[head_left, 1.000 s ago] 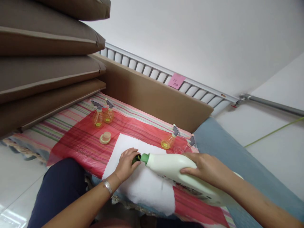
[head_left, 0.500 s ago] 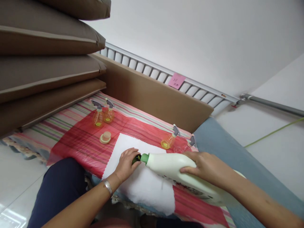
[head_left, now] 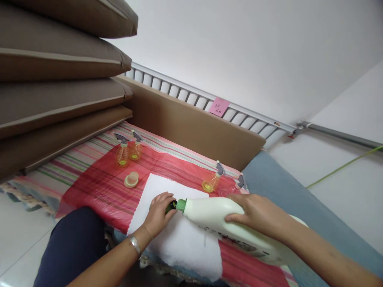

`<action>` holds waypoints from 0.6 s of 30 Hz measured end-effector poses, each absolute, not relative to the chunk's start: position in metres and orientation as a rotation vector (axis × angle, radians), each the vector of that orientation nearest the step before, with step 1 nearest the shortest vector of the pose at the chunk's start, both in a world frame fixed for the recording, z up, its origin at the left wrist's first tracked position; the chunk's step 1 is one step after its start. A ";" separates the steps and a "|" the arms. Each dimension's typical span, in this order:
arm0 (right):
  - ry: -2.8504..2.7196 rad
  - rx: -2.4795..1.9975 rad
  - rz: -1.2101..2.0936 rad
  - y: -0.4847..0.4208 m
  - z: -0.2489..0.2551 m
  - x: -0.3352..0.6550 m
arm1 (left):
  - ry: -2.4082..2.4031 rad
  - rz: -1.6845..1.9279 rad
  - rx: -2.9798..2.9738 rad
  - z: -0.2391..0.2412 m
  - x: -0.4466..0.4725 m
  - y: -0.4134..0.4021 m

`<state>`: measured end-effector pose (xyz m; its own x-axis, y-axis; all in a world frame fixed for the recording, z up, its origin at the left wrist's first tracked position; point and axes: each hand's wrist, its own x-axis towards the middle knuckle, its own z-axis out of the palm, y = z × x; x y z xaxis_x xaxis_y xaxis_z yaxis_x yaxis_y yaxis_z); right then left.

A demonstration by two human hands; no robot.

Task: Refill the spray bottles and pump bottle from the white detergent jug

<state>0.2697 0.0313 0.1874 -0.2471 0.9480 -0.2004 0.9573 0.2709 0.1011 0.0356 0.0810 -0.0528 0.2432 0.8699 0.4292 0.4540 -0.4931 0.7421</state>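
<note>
Big pale-green bottle [head_left: 217, 211], tipped over, its neck above the white cloth [head_left: 191, 249]! Right hand [head_left: 257, 210] wrapped round its body, left hand [head_left: 159, 213] gripping ahead; four spray bottles [head_left: 122, 156] sit beyond, heads fitted; small dark container [head_left: 171, 205] in those left fingers, green spout [head_left: 181, 205] at its mouth: lining-up looks done, but flow, or what's left, I can't tell

Counting one left hand [head_left: 158, 214], one right hand [head_left: 257, 214]
Showing four see-through plastic spray bottles [head_left: 122, 156] with grey triggers, one large pale-green plastic bottle [head_left: 209, 212], one small dark-green container [head_left: 170, 206], one round pale cap [head_left: 131, 179], one white scallop-edged cloth [head_left: 191, 249], one translucent red sheet [head_left: 101, 195], four stacked brown cushions [head_left: 60, 65], one pink paper note [head_left: 219, 107].
</note>
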 end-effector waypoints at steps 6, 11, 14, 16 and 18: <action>2.340 1.776 -0.081 0.032 0.188 0.270 | 1.207 1.190 2.043 -0.052 0.035 0.081; 2.351 1.760 -0.083 0.032 0.187 0.271 | 1.204 1.207 2.037 -0.053 0.036 0.081; 2.356 1.760 -0.075 0.032 0.189 0.268 | 1.198 1.197 2.042 -0.054 0.035 0.081; 2.346 1.767 -0.069 0.031 0.190 0.267 | 1.195 1.195 2.042 -0.053 0.035 0.081; 2.337 1.772 -0.075 0.032 0.191 0.267 | 1.194 1.195 2.042 -0.052 0.035 0.081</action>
<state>0.2666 0.0316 0.1906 -0.2566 0.9467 -0.1949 0.9572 0.2768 0.0842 0.0352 0.0808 -0.0524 0.2353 0.8658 0.4415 0.4408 -0.4999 0.7455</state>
